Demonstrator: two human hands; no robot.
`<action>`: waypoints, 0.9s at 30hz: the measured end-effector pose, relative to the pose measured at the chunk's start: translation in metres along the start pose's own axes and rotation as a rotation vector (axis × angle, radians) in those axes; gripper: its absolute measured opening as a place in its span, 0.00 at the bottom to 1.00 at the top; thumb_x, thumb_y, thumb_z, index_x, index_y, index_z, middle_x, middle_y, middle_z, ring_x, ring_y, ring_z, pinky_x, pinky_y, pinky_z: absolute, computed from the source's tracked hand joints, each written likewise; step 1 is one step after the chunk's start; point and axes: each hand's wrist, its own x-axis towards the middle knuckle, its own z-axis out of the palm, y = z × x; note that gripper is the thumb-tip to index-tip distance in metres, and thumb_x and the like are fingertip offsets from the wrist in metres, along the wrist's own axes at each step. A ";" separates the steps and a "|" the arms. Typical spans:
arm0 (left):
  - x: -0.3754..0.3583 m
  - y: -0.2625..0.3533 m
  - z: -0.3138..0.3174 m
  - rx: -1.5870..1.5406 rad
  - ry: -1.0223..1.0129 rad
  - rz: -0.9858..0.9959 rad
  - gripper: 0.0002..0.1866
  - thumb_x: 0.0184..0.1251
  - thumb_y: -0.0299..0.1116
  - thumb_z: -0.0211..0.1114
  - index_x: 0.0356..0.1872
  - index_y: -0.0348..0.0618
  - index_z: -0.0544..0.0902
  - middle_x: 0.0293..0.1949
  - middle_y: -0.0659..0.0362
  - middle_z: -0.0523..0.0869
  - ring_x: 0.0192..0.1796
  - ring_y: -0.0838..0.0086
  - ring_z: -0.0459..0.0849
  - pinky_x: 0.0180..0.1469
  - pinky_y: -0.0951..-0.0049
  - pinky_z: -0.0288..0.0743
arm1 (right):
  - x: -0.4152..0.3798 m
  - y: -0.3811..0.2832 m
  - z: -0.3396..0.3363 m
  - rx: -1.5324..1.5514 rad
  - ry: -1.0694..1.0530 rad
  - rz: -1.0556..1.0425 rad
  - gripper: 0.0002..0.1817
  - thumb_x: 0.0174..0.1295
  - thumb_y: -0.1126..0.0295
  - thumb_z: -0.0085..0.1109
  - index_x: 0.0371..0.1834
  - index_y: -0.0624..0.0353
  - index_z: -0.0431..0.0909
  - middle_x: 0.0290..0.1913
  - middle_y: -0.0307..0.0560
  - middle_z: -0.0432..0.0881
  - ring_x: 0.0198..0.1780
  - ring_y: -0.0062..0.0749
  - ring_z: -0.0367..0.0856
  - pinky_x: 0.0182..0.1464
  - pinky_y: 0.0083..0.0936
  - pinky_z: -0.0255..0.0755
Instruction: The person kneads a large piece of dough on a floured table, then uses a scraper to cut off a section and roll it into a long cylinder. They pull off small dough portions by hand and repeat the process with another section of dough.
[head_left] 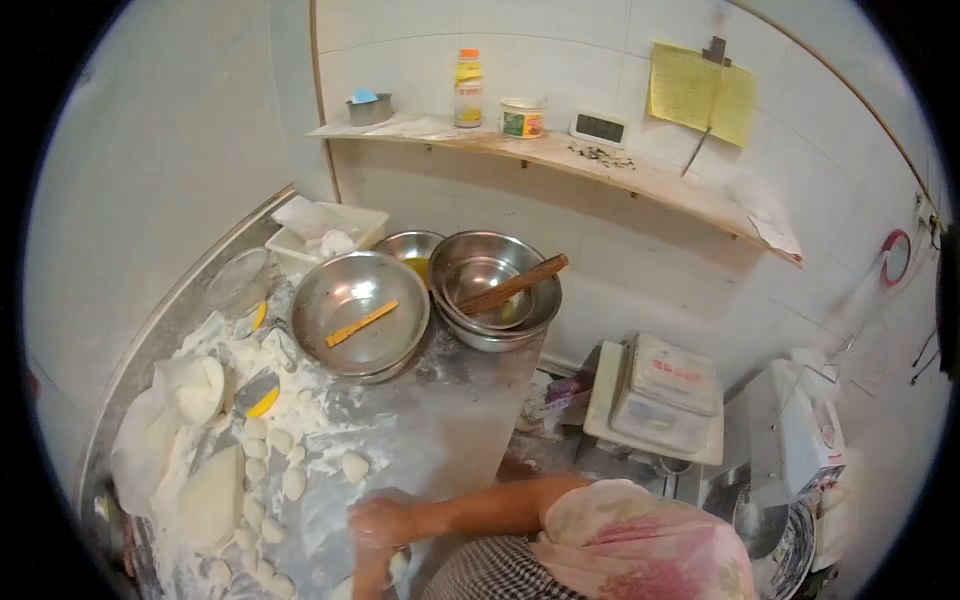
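Note:
My right hand (384, 520) is low on the floured metal table, its fingers curled down and blurred; what they hold, if anything, is hidden. Close against it, at the bottom edge, a part of my left hand or wrist (371, 575) shows, with its fingers out of sight. A pale dough piece (400, 566) lies partly covered beside them. Just above my hands sits a single dough ball (355, 466). To the left, several small dough pieces (294, 484) are scattered beside a large dough slab (213, 497). A scraper with a yellow edge (262, 396) rests in the flour.
Steel bowls (360, 362) stand at the table's back, one with a wooden stick (363, 324), another with a thicker brown stick (515, 284). A white cloth (145, 440) lies left. A shelf (560, 155) runs along the wall. Right of the table are a lidded box (668, 390) and a mixer (800, 440).

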 end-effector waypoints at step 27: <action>-0.049 -0.052 -0.053 0.061 -0.048 0.178 0.25 0.48 0.30 0.72 0.49 0.33 0.76 0.37 0.59 0.84 0.38 0.73 0.81 0.41 0.68 0.76 | 0.007 -0.043 0.068 -0.128 0.028 0.064 0.09 0.58 0.62 0.55 0.33 0.55 0.78 0.42 0.52 0.77 0.47 0.45 0.77 0.47 0.41 0.72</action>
